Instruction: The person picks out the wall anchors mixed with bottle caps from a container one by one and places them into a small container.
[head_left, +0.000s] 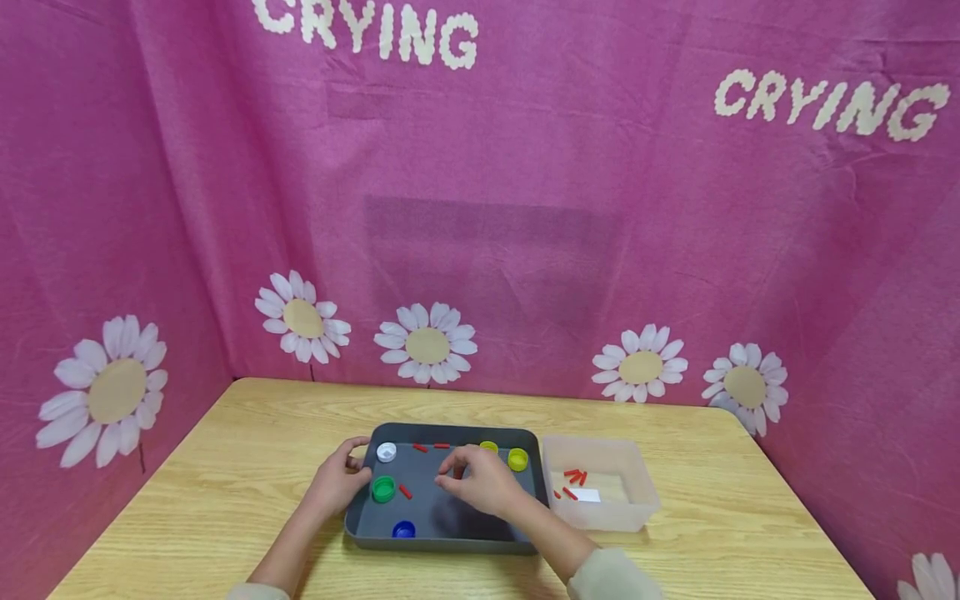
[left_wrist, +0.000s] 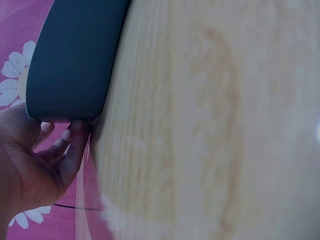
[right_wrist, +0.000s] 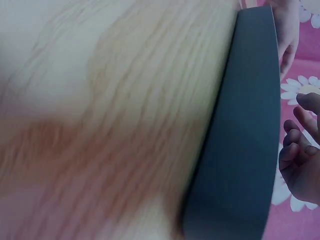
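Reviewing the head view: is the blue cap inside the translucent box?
No, the blue cap sits in the gray tray, while the translucent box stands beside that tray.

Right hand (head_left: pixel 480 483) covered part of the gray tray (head_left: pixel 442 547) floor and the lower part of one yellow cap (head_left: pixel 488 446). Fingertip contents: too small to tell. Near tray wall clipped the blue cap (head_left: pixel 403 528). Both wrist views cropped the tray, hid its interior; counter (right_wrist: pixel 100 165) grain blurred in the right one.
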